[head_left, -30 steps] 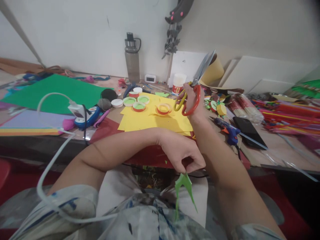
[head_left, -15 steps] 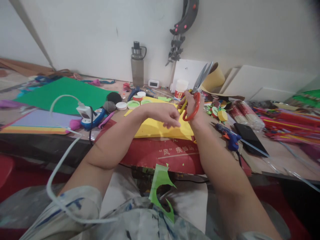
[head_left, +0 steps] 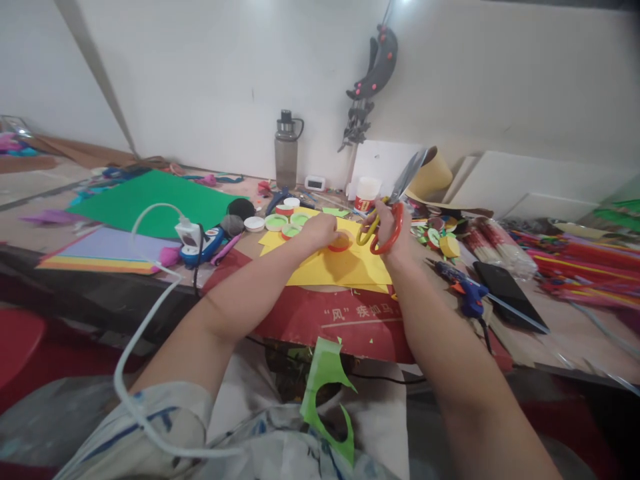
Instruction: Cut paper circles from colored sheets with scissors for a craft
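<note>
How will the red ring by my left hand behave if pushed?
The red ring, seemingly flat on the yellow paper, would probably slide, not roll. Its low wall makes tipping unlikely; stood on edge, its round shape might roll.

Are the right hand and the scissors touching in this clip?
Touching. The head view shows the right hand gripping the scissors by their red and yellow handles, blades pointing up.

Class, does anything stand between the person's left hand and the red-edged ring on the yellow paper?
Nothing visible does: the left hand is beside the ring, though contact is unclear. The scissors, in the right hand, are to the ring's right.
</note>
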Available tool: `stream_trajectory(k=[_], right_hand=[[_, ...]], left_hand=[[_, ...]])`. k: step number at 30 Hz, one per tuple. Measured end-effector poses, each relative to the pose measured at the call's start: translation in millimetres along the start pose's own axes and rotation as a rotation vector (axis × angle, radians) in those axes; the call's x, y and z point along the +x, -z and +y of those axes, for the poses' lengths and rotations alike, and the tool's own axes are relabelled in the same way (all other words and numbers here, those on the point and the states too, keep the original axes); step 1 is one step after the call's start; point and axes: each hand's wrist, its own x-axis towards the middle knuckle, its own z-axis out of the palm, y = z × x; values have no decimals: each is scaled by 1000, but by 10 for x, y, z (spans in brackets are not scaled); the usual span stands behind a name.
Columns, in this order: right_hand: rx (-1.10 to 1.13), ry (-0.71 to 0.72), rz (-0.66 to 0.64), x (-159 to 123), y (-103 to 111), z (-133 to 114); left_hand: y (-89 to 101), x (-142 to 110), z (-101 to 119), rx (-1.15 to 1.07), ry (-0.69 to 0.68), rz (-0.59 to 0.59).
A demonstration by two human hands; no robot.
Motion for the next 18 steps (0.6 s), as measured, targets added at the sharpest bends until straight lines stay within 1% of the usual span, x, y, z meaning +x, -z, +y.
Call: stream_trajectory(k=[3, 5, 8, 10, 12, 13, 15, 17, 18], right_hand=[[-8, 27, 56, -15, -4, 12], [-6, 49, 24, -20, 3, 20], [-25, 132, -5, -24, 20, 37], [-66, 193, -7, -21, 22, 59], [-99, 248, -21, -8, 12, 94], [-102, 270, -34, 5, 4, 116], [-85, 297, -50, 39, -15, 161], [-80, 275, -56, 66, -33, 192], [-93, 241, -56, 69, -42, 197]], left_hand=[[-14, 51, -66, 2, -41, 14], [-3, 75, -83, -38, -34, 11], [58, 93, -64, -125, -30, 7], [124, 104, -46, -181, -58, 42], [195, 123, -40, -274, -72, 108], [228, 136, -43, -357, -68, 159], [282, 169, -53, -597, -42, 289], [323, 207, -63, -896, -11, 410], [340, 225, -66, -1043, 7, 450]])
